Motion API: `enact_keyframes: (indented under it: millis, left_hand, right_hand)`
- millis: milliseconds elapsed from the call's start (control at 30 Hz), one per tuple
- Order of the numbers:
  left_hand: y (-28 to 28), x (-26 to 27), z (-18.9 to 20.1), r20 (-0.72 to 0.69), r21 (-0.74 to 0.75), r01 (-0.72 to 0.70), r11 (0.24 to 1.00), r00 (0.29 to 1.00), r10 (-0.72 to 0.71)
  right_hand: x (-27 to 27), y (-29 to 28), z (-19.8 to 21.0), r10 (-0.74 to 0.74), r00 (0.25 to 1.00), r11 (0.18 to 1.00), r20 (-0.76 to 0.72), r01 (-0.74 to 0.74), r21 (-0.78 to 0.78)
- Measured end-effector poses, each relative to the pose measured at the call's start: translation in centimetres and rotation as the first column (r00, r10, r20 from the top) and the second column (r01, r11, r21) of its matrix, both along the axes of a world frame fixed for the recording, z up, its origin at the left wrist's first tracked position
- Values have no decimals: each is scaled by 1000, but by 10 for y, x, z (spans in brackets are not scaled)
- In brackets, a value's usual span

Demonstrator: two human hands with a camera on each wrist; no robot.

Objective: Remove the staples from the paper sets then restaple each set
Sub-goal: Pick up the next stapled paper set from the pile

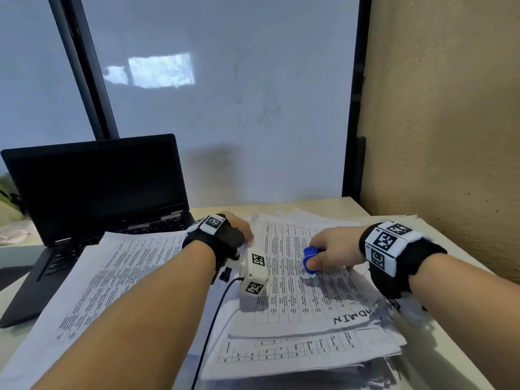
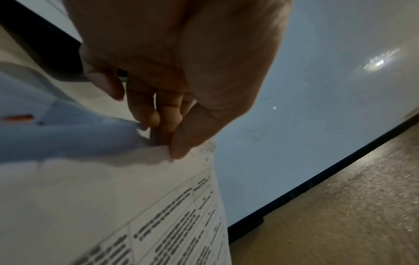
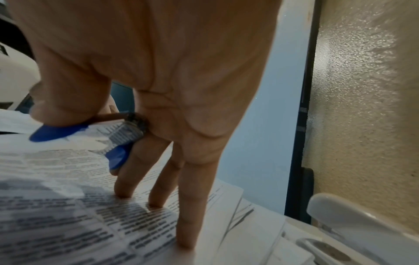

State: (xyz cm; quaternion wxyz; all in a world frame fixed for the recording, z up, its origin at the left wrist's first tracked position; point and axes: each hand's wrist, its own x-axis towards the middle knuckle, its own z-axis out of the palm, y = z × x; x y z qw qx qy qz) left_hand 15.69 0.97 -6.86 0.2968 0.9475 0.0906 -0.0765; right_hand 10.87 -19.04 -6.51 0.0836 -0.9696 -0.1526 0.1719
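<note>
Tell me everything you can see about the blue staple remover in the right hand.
The staple remover is a small claw type with blue plastic grip pads and ridged grey metal jaws joined at a rusty hinge. The right hand pinches it, thumb on one pad and a finger on the other, over the printed paper set on top of the stack. The jaws' tips are hidden, so I cannot tell whether they hold a staple. The other fingers rest on the page.

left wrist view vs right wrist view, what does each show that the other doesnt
Only the left wrist view shows the left hand pinching the corner of a white printed paper set.

Only the right wrist view shows the right hand gripping a blue-handled metal staple remover, its other fingers pressing the sheets.

Both show printed paper, the pale wall panel and the textured beige wall.
</note>
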Motion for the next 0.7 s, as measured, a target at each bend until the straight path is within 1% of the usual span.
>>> enact_keyframes:
  millis: [33,67,100,133,167,200,300,333,367,433,500,567,633,700]
  left_hand:
    - [3,-2,3,41,-43,-6,999,999,8]
    - [5,2,5,19,-78,18,997,1000,-17]
    - [10,-3,12,51,-89,59,994,997,-55]
    - [12,-4,15,113,-133,81,988,991,-66]
    - [12,-8,18,170,-185,78,980,984,-46]
    - [11,-13,20,196,-235,95,967,979,-48]
    - [4,-33,15,187,-327,141,934,979,-82]
    - [2,-37,9,191,-375,155,914,978,-88]
    - [1,-41,6,213,-391,166,905,973,-87]
    - [-1,-48,2,288,-434,173,884,956,-46]
    - [-1,-56,6,342,-505,163,847,939,23]
    - [0,-65,15,359,-553,172,815,932,47]
    - [2,-73,24,377,-578,184,795,924,60]
    - [4,-83,32,368,-676,222,702,928,61]
  right_hand:
    - [-1,-2,0,-7,1000,1000,-3,7,20]
    - [-2,-4,-1,-4,1000,1000,6,4,27]
    - [-4,-6,-1,1,1000,1000,21,-2,29]
    - [-6,-8,-2,5,999,999,36,-6,31]
    - [-9,-10,-2,3,999,999,44,-4,36]
    - [-11,-11,-3,1,999,999,49,-3,47]
    - [-20,-15,-7,-4,999,994,44,-1,110]
    - [-23,-15,-9,-6,999,991,44,1,132]
    - [-26,-15,-10,-13,999,990,51,6,144]
    - [-32,-14,-11,-37,995,990,91,24,140]
    - [-37,-11,-7,-81,981,988,176,56,147]
    - [-43,-5,1,-149,940,971,308,81,223]
    - [-49,2,18,-218,872,939,439,64,338]
    - [-57,12,40,-257,800,921,542,34,387]
